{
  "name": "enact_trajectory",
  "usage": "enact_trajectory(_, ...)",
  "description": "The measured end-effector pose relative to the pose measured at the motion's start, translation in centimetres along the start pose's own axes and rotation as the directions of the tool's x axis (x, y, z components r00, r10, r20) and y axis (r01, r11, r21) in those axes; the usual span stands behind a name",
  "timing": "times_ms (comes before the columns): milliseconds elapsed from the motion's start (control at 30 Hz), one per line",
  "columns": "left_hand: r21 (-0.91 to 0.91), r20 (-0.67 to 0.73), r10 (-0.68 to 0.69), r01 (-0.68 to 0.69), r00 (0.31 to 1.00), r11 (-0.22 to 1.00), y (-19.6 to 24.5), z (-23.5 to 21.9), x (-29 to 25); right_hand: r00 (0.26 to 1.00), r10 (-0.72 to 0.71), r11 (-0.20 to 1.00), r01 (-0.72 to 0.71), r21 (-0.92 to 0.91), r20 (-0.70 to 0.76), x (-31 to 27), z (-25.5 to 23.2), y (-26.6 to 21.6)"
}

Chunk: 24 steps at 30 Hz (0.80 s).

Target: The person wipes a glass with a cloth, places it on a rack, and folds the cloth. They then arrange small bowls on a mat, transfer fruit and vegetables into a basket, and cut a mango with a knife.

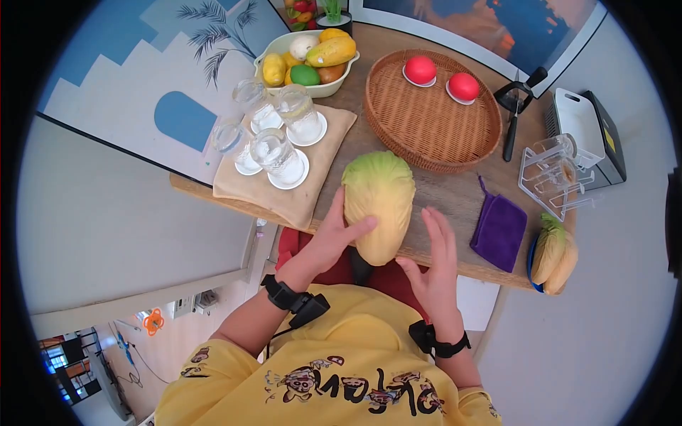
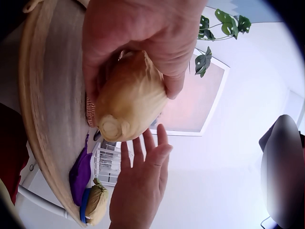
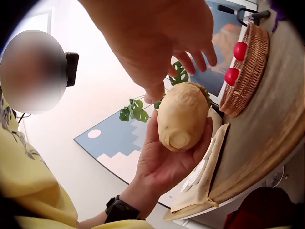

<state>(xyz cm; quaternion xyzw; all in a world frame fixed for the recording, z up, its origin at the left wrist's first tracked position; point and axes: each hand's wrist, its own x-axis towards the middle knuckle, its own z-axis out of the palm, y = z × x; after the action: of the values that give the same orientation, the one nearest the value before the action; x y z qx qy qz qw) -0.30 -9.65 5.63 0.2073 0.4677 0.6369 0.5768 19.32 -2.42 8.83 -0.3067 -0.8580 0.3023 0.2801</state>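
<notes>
Your left hand [image 1: 334,238] gripped a cabbage [image 1: 381,195] over the bench's [image 1: 449,195] near edge; your right hand [image 1: 436,275] hovered beside it, fingers apart.

Left hand [image 3: 164,164] cradles the cabbage [image 3: 182,117]; right hand [image 3: 162,43] is open nearby. Two red balls [image 3: 232,76] chilling in a wicker tray [image 3: 257,62].

Head view: most fingers of the left hand [image 1: 332,240] are hidden by the held cabbage [image 1: 381,202]; blue object [image 1: 532,268] mostly covered by the second cabbage [image 1: 555,257]; framed picture [image 1: 462,25] cut off above | Right wrist view: right hand [image 3: 159,43] cut off by the top edge; face [image 3: 34,71] blurred
</notes>
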Motion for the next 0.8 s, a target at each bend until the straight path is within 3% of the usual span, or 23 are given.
enact_trajectory(67, -0.036, -0.004, -0.042, 0.042, 0.999, 0.998, 0.1, -0.3, -0.1, 0.999, -0.040, 0.999, 0.040, -0.006, -0.030, 0.8, -0.1, -0.6)
enact_trajectory(133, -0.035, 0.059, -0.027, 0.029, 0.998, 0.999, -0.8, -0.5, 0.0, 0.959, -0.283, 0.952, 0.285, -0.116, 0.032, 1.5, 0.1, -1.1)
enact_trajectory(200, -0.013, 0.113, -0.032, 0.033, 0.993, 0.999, -1.4, 0.0, -0.3, 0.954, -0.283, 0.947, 0.295, -0.125, 0.102, 2.0, 0.3, -0.6)
enact_trajectory(267, 0.005, 0.162, -0.030, 0.030, 0.986, 1.000, -1.6, 0.2, -0.4, 0.978, -0.210, 0.974, 0.208, -0.089, -0.012, 2.2, 0.4, 0.4)
enact_trajectory(300, -0.097, 0.169, -0.060, 0.077, 0.984, 0.992, -1.6, -0.1, -0.3, 0.978, -0.208, 0.974, 0.207, -0.092, -0.007, 1.9, 0.2, 1.0)
enact_trajectory(333, -0.195, 0.177, -0.088, 0.123, 0.980, 0.973, -1.5, -0.3, -0.2, 0.986, -0.020, 0.997, 0.032, 0.071, -0.164, 1.7, -0.2, 1.8)
enact_trajectory(367, -0.196, 0.175, -0.089, 0.124, 0.980, 0.973, -1.3, -0.3, 0.0, 0.939, 0.192, 0.959, -0.118, 0.257, -0.284, 1.8, -0.4, 2.0)
enact_trajectory(400, -0.154, 0.137, -0.085, 0.106, 0.987, 0.982, -1.2, -0.4, 0.2, 0.940, 0.194, 0.959, -0.120, 0.258, -0.282, 1.8, -0.8, 1.8)
enact_trajectory(467, -0.109, 0.100, -0.084, 0.095, 0.991, 0.989, -1.2, -0.1, 0.2, 0.967, -0.171, 0.979, 0.145, -0.143, -0.190, 1.6, -1.9, 1.0)
enact_trajectory(500, -0.043, 0.100, -0.079, 0.084, 0.992, 0.996, -1.2, 0.3, 0.2, 0.967, -0.241, 0.965, 0.231, -0.120, -0.080, 1.4, -1.7, 0.6)
enact_trajectory(533, 0.024, 0.102, -0.074, 0.072, 0.992, 0.997, -1.1, 0.7, 0.2, 0.968, -0.235, 0.967, 0.224, -0.124, -0.083, 1.4, -1.4, 0.5)
enact_trajectory(600, 0.018, 0.123, -0.073, 0.071, 0.990, 0.997, -1.2, 1.4, 0.1, 0.958, -0.257, 0.952, 0.274, -0.139, 0.126, 1.7, -1.0, 0.9)
enact_trajectory(633, 0.012, 0.136, -0.062, 0.061, 0.989, 0.998, -1.2, 1.7, 0.0, 0.983, -0.178, 0.984, 0.179, -0.014, 0.045, 1.5, -0.6, 2.1)
enact_trajectory(667, 0.011, 0.134, -0.060, 0.059, 0.989, 0.998, -1.0, 1.8, 0.0, 0.982, -0.181, 0.983, 0.181, -0.012, 0.047, 1.2, -0.3, 3.1)
enact_trajectory(700, 0.074, 0.146, -0.046, 0.035, 0.988, 0.997, -0.6, 1.7, -0.1, 0.995, 0.057, 0.964, -0.035, 0.262, -0.078, 1.0, 0.0, 4.0)
enact_trajectory(733, 0.141, 0.159, -0.035, 0.012, 0.987, 0.990, -0.4, 1.6, -0.2, 0.939, 0.319, 0.819, -0.205, 0.535, -0.128, 0.8, 0.1, 4.7)
enact_trajectory(767, 0.148, 0.155, -0.036, 0.013, 0.987, 0.989, -0.3, 1.6, -0.3, 0.927, 0.375, 0.728, -0.313, 0.610, 0.029, 0.6, -0.8, 4.9)
enact_trajectory(800, 0.285, 0.153, 0.039, -0.082, 0.988, 0.955, -0.4, 1.8, -0.3, 0.926, 0.375, 0.724, -0.312, 0.615, 0.028, 0.4, -0.6, 4.7)
